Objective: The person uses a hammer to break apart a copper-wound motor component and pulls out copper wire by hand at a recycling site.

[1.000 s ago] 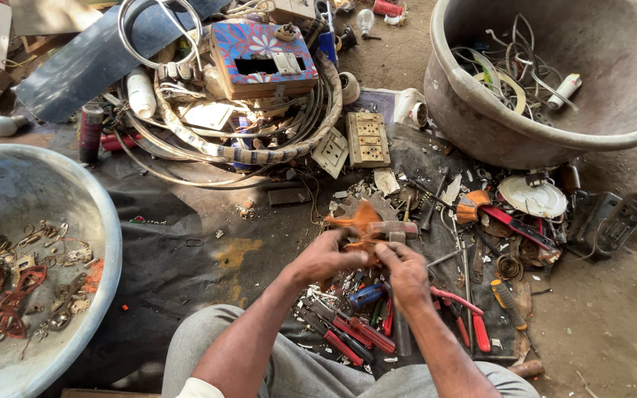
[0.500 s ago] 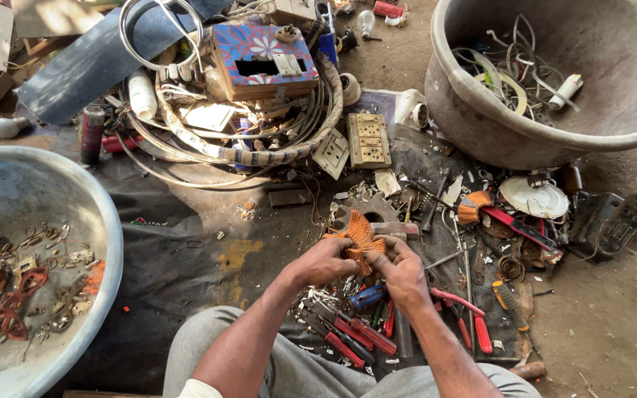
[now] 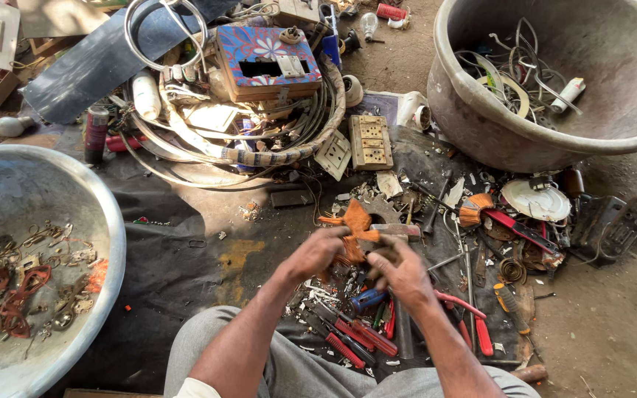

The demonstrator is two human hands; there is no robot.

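My left hand (image 3: 317, 254) and my right hand (image 3: 398, 269) both grip a small orange, copper-coloured piece of scrap (image 3: 353, 228) with thin leaves that stick up and to the left. I hold it a little above a dark cloth (image 3: 186, 265) spread on the ground, in front of my knees. Right below my hands lies a heap of hand tools: red-handled pliers (image 3: 359, 339), a blue-handled tool (image 3: 369, 299) and a metal rod (image 3: 402, 335).
A metal basin (image 3: 105, 221) with copper and brass bits stands at the left. A large grey tub (image 3: 466, 110) of wires sits at the upper right. Coiled cable (image 3: 259, 155), a flowered box (image 3: 263, 63), switch plates (image 3: 369, 141) and a white disc (image 3: 536, 200) lie around.
The orange piece has turned in my hands; its flat star shape now shows folded leaves. My hands have drawn closer together around it and stayed in place.
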